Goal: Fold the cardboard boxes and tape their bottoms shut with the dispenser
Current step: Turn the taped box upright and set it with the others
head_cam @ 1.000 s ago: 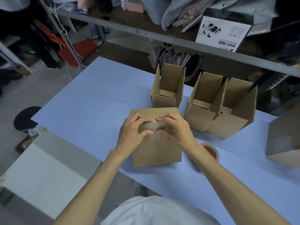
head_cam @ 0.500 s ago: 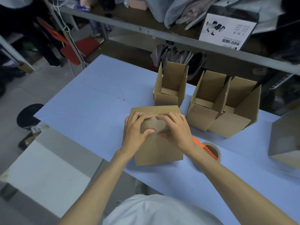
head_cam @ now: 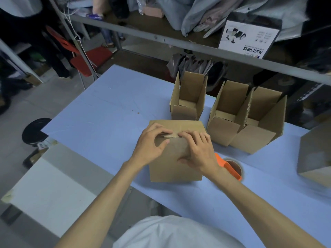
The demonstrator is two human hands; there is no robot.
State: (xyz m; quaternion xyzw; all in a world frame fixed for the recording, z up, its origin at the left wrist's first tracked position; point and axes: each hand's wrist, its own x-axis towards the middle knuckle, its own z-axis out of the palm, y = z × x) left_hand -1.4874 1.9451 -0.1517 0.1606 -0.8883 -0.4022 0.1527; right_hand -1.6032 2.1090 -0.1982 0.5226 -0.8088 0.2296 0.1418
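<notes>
Cardboard box (head_cam: pixel 176 165) flaps might spring back up if left hand (head_cam: pixel 152 144) or right hand (head_cam: pixel 198 151), both just pressing and gripping nothing, lets off.

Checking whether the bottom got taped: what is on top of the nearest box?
The left hand and right hand rest on the box, fingers pressing its top face. What lies under them is covered, so tape cannot be confirmed.
</notes>
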